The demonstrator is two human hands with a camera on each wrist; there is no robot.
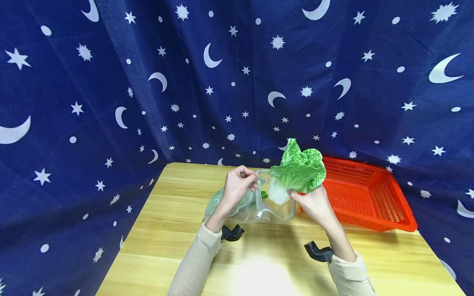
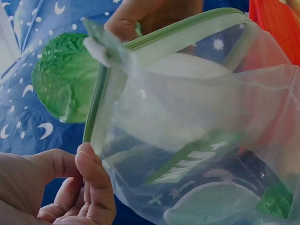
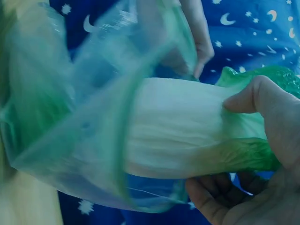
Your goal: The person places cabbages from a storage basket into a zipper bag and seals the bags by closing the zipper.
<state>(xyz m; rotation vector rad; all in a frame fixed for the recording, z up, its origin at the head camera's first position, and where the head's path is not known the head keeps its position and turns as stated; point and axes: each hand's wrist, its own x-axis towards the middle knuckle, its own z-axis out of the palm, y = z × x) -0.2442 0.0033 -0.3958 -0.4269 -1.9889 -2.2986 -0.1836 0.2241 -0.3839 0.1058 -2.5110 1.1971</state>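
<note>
A Chinese cabbage leaf [image 1: 299, 167], frilly green on top with a broad white stalk, is in my right hand [image 1: 314, 203]. Thumb on one side and fingers on the other grip it near the stalk. In the right wrist view the white stalk [image 3: 173, 126] points into the mouth of a clear zip bag [image 3: 93, 136]. My left hand [image 1: 238, 185] pinches the green-edged rim of that bag between thumb and forefinger. Through the film of the bag [image 2: 262, 93] a green leafy piece [image 2: 275, 200] shows low down. The bag's white slider [image 2: 97, 50] hangs at one rim corner.
An orange-red plastic basket [image 1: 363, 193] stands on the right of the wooden table [image 1: 177, 205], just beyond my right hand. Behind hangs a dark blue curtain [image 1: 237, 102] with moons and stars. Black wrist mounts [image 1: 318, 251] jut from both forearms.
</note>
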